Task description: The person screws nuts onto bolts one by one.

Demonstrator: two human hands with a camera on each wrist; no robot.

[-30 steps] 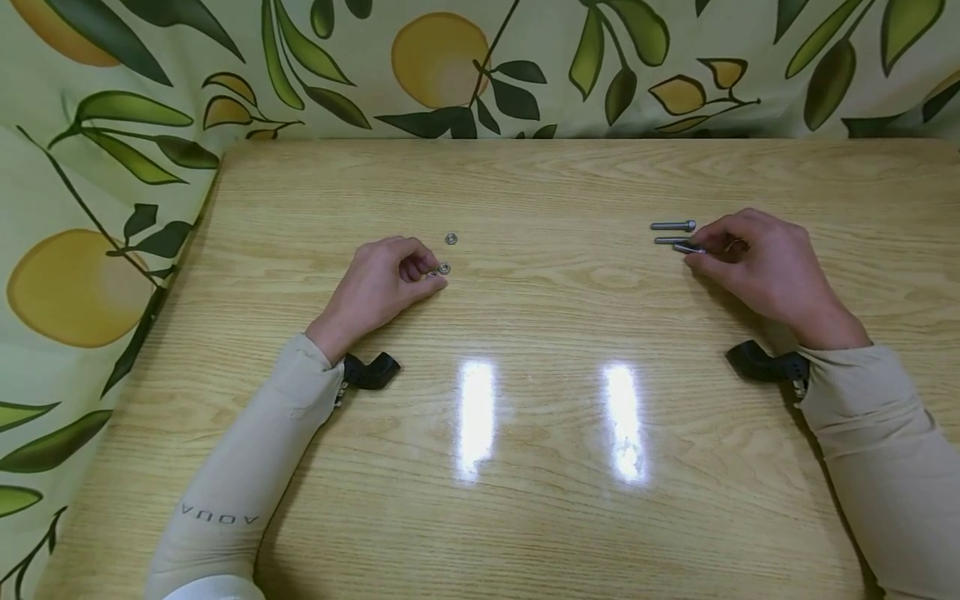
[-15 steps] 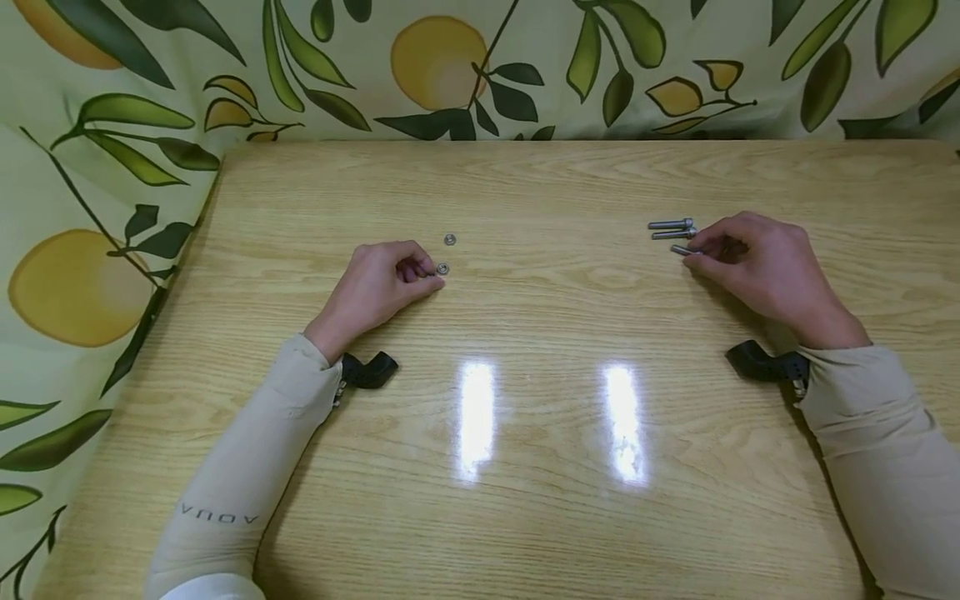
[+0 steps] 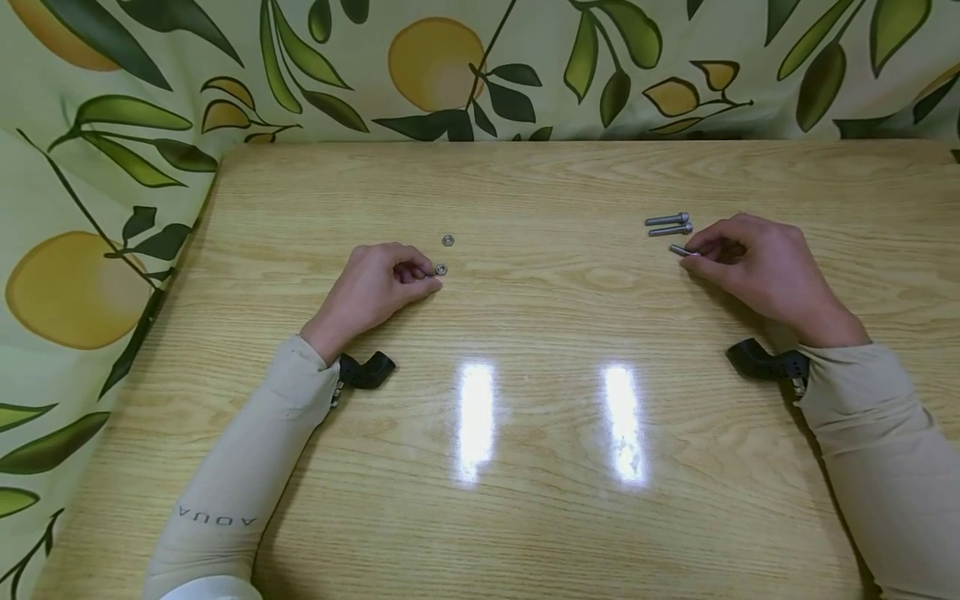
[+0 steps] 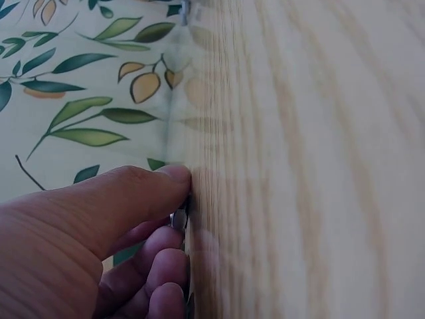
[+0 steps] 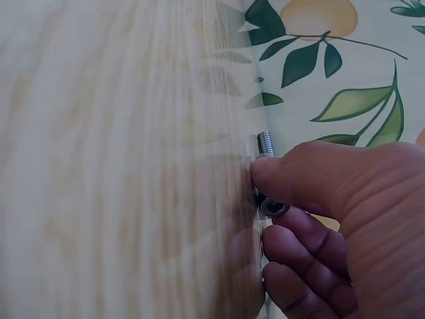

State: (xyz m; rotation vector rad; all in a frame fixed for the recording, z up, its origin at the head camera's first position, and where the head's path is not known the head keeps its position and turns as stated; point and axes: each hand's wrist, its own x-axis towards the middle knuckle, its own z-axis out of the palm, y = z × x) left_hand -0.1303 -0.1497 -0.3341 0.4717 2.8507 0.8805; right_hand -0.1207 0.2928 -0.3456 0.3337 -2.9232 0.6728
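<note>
In the head view my left hand [image 3: 375,283] rests on the wooden table, thumb and fingers closing round a small metal hex nut [image 4: 178,219], mostly hidden there but glimpsed in the left wrist view. One nut [image 3: 441,269] lies right at these fingertips, and another nut [image 3: 447,240] sits a little farther back. Over on the right, my right hand [image 3: 765,267] pinches a socket-head bolt [image 3: 681,250] low at the tabletop. Its threaded end [image 5: 265,143] pokes out past the thumb in the right wrist view. Two similar bolts, one [image 3: 667,219] behind the other [image 3: 671,230], lie just beyond those fingers.
The wood-grain table [image 3: 555,317] spans the view, with two bright light reflections near its middle. A leaf-and-fruit patterned cloth [image 3: 330,67] hangs along the back and left edges. Each wrist wears a black camera mount, the left one [image 3: 367,371] close to the tabletop.
The right fingers have separated their bolt from the other two, which now lie almost side by side. The left hand has hardly moved, and its nut has slipped mostly out of sight between the fingers.
</note>
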